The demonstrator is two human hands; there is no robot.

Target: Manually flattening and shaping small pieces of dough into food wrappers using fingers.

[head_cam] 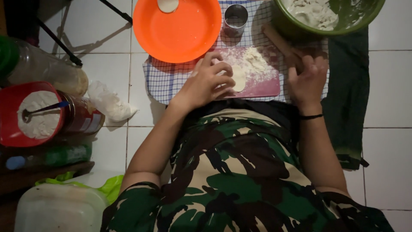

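While our left hand (206, 83) lies flat with fingers spread on the dough disc (238, 78), pinning it to the floured pink board (262, 81), our right hand (307, 79) is closed round the rolling pin (281, 42), probably so it's ready to roll. Board sits on a checked cloth (165, 79), which likely catches stray flour. 1 orange plate (177, 30), a metal cup (235, 18) and the green bowl (328, 17) of dough sit just beyond, within easy reach.
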